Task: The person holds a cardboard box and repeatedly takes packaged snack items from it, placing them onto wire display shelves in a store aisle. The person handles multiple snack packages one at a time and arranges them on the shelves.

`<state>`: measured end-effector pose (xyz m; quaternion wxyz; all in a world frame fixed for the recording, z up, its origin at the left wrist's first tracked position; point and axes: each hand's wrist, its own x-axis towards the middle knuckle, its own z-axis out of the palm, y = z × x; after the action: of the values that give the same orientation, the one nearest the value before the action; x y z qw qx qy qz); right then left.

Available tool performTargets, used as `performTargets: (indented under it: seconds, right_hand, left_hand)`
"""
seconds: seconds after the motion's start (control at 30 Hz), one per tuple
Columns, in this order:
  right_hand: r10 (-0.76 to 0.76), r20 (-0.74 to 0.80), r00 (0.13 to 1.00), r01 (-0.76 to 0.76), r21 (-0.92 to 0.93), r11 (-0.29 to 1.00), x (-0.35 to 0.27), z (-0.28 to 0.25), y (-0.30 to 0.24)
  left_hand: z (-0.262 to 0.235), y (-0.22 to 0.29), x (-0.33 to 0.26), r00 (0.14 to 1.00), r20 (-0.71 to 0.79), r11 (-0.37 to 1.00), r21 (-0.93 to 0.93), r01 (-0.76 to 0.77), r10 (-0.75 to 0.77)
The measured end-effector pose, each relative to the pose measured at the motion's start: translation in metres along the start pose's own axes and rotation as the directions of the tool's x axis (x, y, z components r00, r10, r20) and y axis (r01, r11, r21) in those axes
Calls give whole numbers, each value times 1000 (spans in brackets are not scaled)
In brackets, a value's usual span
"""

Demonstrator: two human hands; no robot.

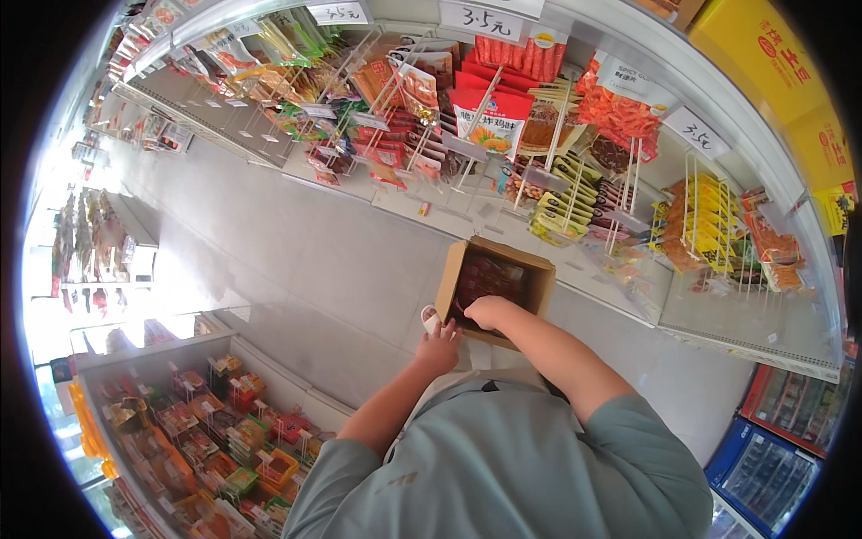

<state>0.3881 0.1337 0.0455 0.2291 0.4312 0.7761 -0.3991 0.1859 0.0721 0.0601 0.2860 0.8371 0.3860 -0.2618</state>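
Note:
An open cardboard box (449, 275) is in front of my body, below the snack shelves. Dark reddish packets (485, 271) lie inside it, partly in shadow. My right hand (490, 312) reaches over the near edge into the box. Its fingertips point down among the packets, and whether they grip one is hidden. Just outside the box's near left corner is my left hand (439, 346), its fingers apart and nothing visible in them. Whether it touches the cardboard I cannot tell.
Beyond the box runs a long shelf (431, 216) with hanging snack packets (492, 115) on wire hooks. A low display bin (323, 409) of packaged food stands at the left. Blue and red crates (759, 472) are at the lower right. Grey tiled floor (278, 229) lies between.

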Motion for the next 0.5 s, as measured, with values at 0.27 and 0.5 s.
performTargets:
  seconds: [0.27, 0.5]
  right_hand:
    - [131, -373, 919, -48, 224, 973, -46, 49, 11]
    - [446, -565, 694, -61, 571, 818, -166, 73, 105]
  left_hand:
    - [-8, 6, 0, 999, 27, 999, -34, 24, -23]
    - [13, 19, 5, 994, -92, 997, -58, 61, -66]
